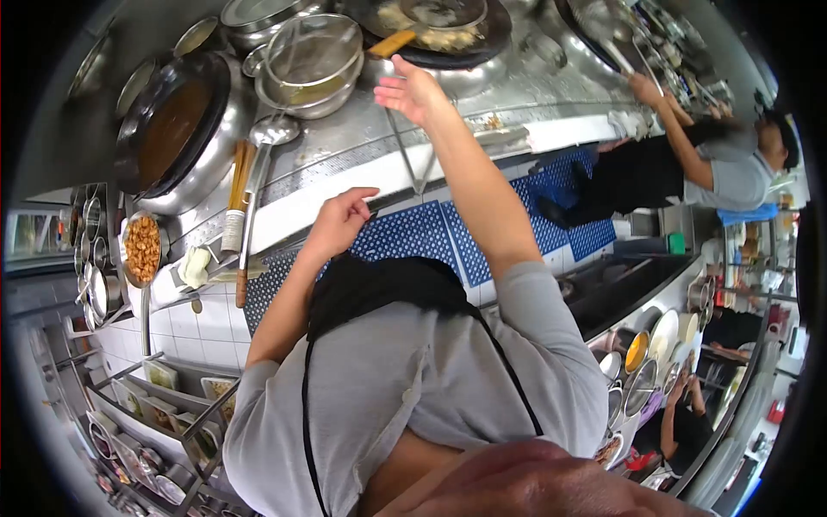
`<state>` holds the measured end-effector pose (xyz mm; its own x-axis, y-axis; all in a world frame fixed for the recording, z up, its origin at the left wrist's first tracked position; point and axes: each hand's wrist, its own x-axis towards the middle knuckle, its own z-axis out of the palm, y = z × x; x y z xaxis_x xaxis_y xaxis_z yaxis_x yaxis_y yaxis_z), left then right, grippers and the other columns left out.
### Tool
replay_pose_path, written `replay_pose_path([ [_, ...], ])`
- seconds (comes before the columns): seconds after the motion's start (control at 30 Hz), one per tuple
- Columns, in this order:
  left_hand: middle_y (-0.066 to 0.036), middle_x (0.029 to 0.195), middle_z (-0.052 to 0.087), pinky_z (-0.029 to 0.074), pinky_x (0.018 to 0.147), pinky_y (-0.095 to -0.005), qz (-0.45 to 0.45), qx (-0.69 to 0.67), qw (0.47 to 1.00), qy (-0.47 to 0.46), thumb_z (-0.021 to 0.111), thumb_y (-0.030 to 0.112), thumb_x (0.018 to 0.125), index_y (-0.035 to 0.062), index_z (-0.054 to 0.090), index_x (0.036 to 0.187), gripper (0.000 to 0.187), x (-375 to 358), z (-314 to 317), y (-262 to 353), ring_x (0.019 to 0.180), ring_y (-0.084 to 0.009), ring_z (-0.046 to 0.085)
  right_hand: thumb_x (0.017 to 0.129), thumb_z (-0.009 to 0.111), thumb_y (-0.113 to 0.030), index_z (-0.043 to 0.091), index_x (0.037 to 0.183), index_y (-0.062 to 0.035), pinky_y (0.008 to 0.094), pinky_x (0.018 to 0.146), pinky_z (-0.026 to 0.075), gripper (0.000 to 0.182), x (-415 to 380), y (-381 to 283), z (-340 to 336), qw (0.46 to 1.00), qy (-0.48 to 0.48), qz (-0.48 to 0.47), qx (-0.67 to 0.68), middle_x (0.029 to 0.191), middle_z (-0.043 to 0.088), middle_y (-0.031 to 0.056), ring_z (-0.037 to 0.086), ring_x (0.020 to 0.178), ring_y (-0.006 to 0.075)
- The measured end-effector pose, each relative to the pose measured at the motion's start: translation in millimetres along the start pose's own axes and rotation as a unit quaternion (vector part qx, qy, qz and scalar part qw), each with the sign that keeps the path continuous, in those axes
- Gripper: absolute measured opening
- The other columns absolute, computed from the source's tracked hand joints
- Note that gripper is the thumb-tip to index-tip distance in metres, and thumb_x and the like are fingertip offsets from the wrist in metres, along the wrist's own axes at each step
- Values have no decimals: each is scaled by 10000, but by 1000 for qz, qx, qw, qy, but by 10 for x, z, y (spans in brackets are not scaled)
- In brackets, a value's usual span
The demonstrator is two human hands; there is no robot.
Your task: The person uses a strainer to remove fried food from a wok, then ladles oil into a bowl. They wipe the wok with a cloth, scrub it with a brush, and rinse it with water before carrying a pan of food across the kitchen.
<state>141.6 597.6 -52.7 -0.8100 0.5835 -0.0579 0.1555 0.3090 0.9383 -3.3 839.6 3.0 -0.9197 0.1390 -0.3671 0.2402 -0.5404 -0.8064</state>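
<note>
My right hand (408, 93) reaches out over the metal cooking counter (345, 138), fingers apart and nothing in them. Just beyond its thumb is a yellow wooden handle (392, 45) at the edge of a dark wok (495, 39) with pale food in it; a small gap seems to lie between hand and handle. Left of this hand, a round wire strainer (314, 52) rests over a metal bowl (323, 108). My left hand (338, 224) hangs empty near the counter's front edge, its index finger stretched out and the other fingers loosely bent.
On the left sit a wok of brown liquid (177, 129), a ladle (274, 129), a bundle of thin sticks (239, 189) and a strainer of brown fried pieces (142, 248). A co-worker (689, 164) works at the right, holding utensils over another wok. Blue patterned mats (413, 237) cover the floor.
</note>
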Motion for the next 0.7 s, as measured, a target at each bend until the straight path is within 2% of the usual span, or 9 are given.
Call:
replay_pose_path([
  [0.07,-78,794,615,481,654,-277,44,3,993,110,525,-63,783,19,642,1156,400,-129,-370,111,703,-167,595,916,622,-340,203,1413,79,454,794,548,773,410,112,263,988,12,19,152,1322,430,275,588,1037,349],
  [0.1,-95,808,612,488,659,-289,44,44,985,161,529,-63,781,17,645,1144,389,-198,-594,167,707,-188,600,938,584,-315,182,1383,82,471,807,533,719,593,107,322,967,-45,36,249,1305,389,294,568,981,355],
  [0.13,-112,822,609,495,664,-301,42,82,974,208,532,-63,780,15,648,1131,378,-276,-954,124,711,-208,605,953,550,-247,317,1281,60,436,747,542,506,1098,119,281,880,-28,99,465,1151,472,269,564,803,299],
  [0.23,-185,955,607,502,754,-383,42,189,936,294,549,-39,777,-17,640,1118,354,-378,-1449,-5,835,-315,612,910,500,-61,408,1139,70,410,660,553,280,1543,7,-239,981,9,40,188,954,510,197,525,650,243],
  [0.37,-219,1026,608,466,857,-447,38,256,922,288,551,-5,768,-35,633,1115,358,-328,-1866,-320,945,-391,586,810,459,39,455,1038,83,430,690,616,232,731,-349,-189,980,196,27,-14,845,578,192,638,701,296],
  [0.47,-220,1015,608,471,844,-437,62,212,938,268,548,7,775,-39,632,1113,352,-187,-2004,-378,934,-388,591,864,472,1,467,1052,118,427,665,626,221,598,-623,-164,984,176,32,-29,874,593,208,662,710,324],
  [0.53,-202,1000,615,478,831,-414,90,191,942,260,556,26,791,-12,645,1095,319,-65,-2057,-335,919,-363,600,976,491,-151,498,1024,100,320,590,616,256,934,-798,-431,990,134,27,-28,844,611,156,664,668,241],
  [0.6,-191,985,621,487,810,-402,98,171,949,248,561,36,800,3,656,1069,288,28,-2072,-159,891,-347,611,982,480,-174,463,1099,90,312,551,594,289,1088,-936,-330,982,151,-9,116,786,618,173,654,652,250],
  [0.7,-170,921,631,500,763,-370,121,146,954,231,581,30,807,7,670,975,191,100,-2055,-89,835,-305,629,979,473,-144,460,1118,74,316,545,584,259,1042,-1165,-426,986,59,49,148,780,602,159,624,629,232],
])
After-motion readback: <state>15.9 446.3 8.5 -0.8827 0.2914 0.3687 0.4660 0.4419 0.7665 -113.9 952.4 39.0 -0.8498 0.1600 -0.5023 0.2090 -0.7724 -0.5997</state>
